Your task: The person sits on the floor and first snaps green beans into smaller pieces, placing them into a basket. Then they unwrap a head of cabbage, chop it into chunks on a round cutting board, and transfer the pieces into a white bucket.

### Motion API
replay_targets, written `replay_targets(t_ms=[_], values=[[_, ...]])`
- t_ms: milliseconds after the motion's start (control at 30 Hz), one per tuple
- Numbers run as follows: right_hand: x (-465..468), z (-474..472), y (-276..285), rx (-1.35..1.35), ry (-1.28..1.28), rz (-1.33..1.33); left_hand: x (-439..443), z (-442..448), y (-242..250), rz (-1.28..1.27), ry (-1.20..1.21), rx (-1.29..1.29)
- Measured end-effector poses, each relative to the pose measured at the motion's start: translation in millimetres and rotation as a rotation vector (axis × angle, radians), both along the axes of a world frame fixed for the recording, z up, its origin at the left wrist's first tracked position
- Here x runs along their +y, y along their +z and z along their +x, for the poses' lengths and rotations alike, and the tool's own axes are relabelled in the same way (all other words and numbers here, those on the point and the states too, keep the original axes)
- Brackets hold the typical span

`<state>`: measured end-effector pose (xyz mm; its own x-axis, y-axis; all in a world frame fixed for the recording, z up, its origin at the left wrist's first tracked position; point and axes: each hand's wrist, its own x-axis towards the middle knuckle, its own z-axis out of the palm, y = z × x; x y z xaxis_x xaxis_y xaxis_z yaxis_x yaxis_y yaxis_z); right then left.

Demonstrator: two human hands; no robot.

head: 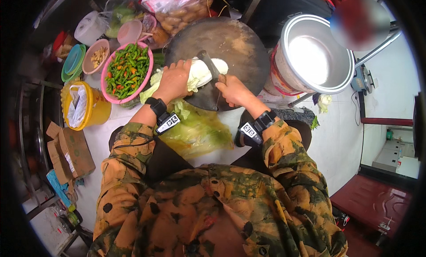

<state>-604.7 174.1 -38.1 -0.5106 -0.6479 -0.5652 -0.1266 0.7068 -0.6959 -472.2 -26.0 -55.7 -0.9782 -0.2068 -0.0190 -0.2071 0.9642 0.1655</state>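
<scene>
A Chinese cabbage with a white base and pale leaves lies on a round, dark chopping board. My left hand presses on its leafy part, fingers spread over it. My right hand is wrapped around the handle of a kitchen knife. The blade appears nearly edge-on across the white base, to the right of my left hand. How deep it sits in the cabbage cannot be made out. Below the board, a yellow plastic bag with leafy greens lies on the floor between my legs.
Left of the board stand a pink basket of green and red chili peppers, a bowl of pale pieces and a yellow bucket. A large metal pot stands right. Behind is a bag of potatoes; a cardboard box lies lower left.
</scene>
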Motion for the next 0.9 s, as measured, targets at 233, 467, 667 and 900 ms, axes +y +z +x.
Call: replay_targets(t_ms=[233, 467, 667, 900], values=[[39, -41, -2, 0.118, -0.213, -0.2, 30, -50, -5, 0.223, 0.304, 0.012], [53, -25, -6, 0.246, -0.174, -0.174, 49, -28, 1, 0.025, 0.268, 0.051], [54, 4, 24, 0.572, 0.041, -0.334, 66, -30, -5, 0.142, 0.358, 0.023], [43, 20, 42, 0.596, 0.151, -0.262, 74, -36, -5, 0.111, 0.407, 0.016]])
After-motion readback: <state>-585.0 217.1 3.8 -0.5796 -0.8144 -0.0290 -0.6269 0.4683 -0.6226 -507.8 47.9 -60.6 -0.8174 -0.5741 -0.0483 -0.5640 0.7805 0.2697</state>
